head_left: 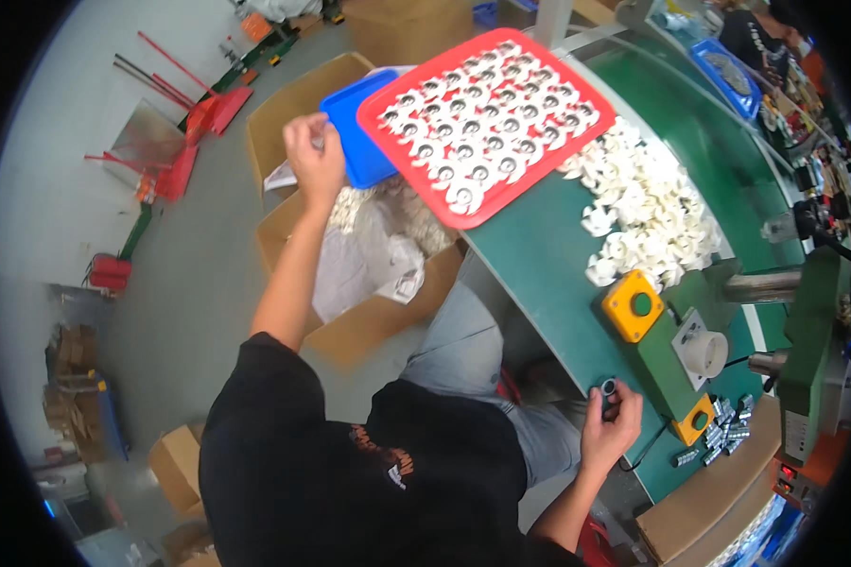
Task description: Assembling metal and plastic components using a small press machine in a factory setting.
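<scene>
A: "Your left hand (314, 159) curls at the blue tray (361, 144), left of the red tray (400, 160); grip unclear."

B: "Your right hand (613, 430) pinches a metal sleeve (608, 386), nearer you than the red tray; best hold it steady."

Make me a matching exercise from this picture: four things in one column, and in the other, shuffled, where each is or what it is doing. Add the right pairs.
Things
1. Red tray
2. White pile
3. Left hand
4. Right hand

Places and states
A. Holds a small round part
B. On the green bench, between the tray and a yellow button box
C. At the left edge of the blue tray
D. Bears rows of white parts

Right pairs: 1-D, 2-B, 3-C, 4-A
</scene>
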The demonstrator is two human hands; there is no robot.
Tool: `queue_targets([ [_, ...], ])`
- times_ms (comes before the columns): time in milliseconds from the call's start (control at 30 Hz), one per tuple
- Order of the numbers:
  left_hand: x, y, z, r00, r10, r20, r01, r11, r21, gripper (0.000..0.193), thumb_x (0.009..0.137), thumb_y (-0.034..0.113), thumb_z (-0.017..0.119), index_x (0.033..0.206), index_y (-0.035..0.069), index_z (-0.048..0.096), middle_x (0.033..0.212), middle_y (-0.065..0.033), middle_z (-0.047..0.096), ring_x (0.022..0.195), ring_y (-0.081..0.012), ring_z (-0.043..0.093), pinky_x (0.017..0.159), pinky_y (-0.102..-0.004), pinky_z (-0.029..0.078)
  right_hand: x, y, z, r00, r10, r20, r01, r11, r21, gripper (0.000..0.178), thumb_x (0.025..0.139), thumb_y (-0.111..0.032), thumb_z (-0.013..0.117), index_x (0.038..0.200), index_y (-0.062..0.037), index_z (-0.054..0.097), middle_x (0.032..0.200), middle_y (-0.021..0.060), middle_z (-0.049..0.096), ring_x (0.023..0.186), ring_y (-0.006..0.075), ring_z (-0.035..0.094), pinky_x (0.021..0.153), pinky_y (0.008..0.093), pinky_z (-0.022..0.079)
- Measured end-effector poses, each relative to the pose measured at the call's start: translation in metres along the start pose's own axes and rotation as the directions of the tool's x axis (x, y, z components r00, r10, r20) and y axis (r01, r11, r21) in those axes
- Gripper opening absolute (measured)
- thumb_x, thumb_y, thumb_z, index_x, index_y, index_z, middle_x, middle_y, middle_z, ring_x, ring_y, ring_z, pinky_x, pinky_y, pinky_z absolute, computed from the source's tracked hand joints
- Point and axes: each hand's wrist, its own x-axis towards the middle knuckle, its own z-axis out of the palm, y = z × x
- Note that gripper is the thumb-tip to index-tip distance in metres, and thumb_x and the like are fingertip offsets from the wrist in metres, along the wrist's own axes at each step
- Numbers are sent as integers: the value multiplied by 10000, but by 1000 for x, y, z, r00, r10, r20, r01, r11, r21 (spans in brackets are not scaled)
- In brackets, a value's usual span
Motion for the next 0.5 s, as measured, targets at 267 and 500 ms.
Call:
queue_targets([
  [267, -266, -128, -10, 320, -660, 679, 251, 751, 611, 789, 800, 640, 744, 1226, -21, 682, 1283, -297, 637, 1271, -430, 564, 1077, -501, 441, -2, 6, 4, 999, -10, 37, 11, 1000, -29, 324, 817, -51, 820, 1111, 4, 697, 851, 67, 576, 626, 153, 462, 552, 284, 395],
  [500, -328, -118, -26, 481, -617, 622, 217, 772, 598, 476, 891, 429, 721, 1254, 121, 704, 1236, -127, 698, 1209, -364, 619, 1004, -476, 487, -12, 10, 8, 997, 76, 11, -77, 996, 52, 489, 858, -45, 803, 1309, 9, 621, 895, 27, 556, 665, 108, 430, 587, 267, 382],
])
